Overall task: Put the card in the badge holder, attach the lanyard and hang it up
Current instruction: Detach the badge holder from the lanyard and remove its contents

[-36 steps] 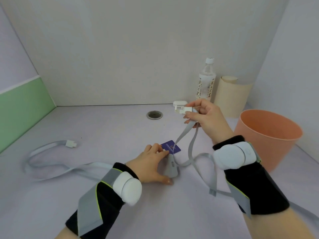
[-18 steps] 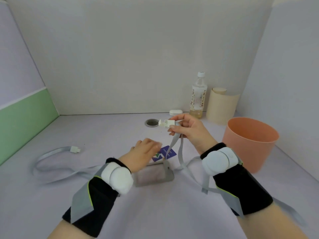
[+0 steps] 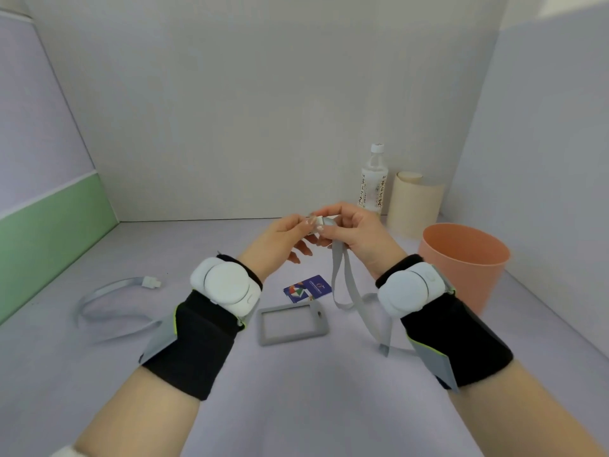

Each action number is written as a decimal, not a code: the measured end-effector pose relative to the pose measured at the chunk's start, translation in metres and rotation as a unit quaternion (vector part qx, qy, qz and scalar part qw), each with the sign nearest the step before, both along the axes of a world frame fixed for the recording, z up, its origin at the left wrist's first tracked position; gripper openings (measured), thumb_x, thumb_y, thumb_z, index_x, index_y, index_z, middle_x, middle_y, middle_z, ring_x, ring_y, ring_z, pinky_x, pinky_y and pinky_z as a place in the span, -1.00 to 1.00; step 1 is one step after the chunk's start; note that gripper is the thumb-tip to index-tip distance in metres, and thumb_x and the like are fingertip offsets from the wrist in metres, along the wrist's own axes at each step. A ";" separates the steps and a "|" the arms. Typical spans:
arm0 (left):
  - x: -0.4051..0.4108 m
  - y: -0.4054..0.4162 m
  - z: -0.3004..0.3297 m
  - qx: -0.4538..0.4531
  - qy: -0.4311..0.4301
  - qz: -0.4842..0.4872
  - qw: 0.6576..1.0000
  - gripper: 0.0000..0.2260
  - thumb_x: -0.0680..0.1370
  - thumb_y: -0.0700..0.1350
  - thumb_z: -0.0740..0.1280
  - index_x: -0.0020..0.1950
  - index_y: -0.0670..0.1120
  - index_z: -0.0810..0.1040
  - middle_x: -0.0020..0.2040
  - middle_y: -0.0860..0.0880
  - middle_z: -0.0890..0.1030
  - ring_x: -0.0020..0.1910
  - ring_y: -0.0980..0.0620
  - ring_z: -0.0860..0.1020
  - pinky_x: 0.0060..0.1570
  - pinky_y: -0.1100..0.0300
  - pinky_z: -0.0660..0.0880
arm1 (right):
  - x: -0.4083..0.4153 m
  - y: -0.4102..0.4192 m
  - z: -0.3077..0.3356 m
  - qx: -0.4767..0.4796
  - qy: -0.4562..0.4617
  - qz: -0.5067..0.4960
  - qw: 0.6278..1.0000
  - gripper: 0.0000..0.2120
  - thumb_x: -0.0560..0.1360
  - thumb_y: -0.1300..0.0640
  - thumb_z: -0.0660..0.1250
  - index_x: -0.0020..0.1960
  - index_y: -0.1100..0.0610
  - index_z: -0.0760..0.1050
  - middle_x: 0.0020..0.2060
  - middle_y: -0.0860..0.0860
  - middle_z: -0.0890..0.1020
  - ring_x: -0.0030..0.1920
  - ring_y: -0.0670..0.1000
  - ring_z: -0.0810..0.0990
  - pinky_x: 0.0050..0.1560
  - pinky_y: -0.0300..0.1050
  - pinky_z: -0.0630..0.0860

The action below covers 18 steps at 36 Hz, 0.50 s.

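Observation:
Both hands are raised above the table and meet on the white clip [image 3: 319, 222] at one end of the grey lanyard [image 3: 342, 278]. My right hand [image 3: 359, 232] grips the clip and strap end. My left hand [image 3: 283, 237] pinches the clip's other side with thumb and forefinger. The strap hangs down in a loop and trails across the table to a second white clip [image 3: 151, 282] at the left. The grey badge holder [image 3: 291, 323] lies flat below the hands. The blue card [image 3: 306, 287] lies just beyond the holder, outside it.
A peach bucket [image 3: 461, 258] stands at the right. Behind it are a cream paper roll [image 3: 416, 202] and a clear bottle [image 3: 373, 183] near the back wall. Walls close the table on three sides.
My left hand left the holder and card on the table and rose to meet my right hand at the clip. The head view tilted upward.

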<state>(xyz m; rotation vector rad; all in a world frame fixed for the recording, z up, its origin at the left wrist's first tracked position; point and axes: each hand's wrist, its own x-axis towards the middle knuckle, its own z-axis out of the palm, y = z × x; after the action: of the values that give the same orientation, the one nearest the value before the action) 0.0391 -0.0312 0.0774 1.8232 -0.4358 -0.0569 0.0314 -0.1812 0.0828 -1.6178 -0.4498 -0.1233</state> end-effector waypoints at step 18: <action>0.013 0.036 0.011 -0.105 -0.011 0.102 0.989 -0.82 0.53 -0.01 0.27 -0.22 -0.07 0.47 -0.40 0.10 0.55 -0.47 0.23 0.48 -0.43 0.35 0.37 | 0.015 -0.020 -0.004 -0.082 0.094 0.018 0.992 -0.67 0.56 0.01 0.13 -0.04 0.24 0.54 -0.64 -0.10 0.35 -0.56 -0.10 0.24 -0.50 -0.34 0.25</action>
<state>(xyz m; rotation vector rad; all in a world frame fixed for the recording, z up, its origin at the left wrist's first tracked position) 0.0522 0.0048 0.0885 1.6527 -0.2583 0.1458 0.0460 -0.2011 0.0785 -1.7624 -0.3498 0.0946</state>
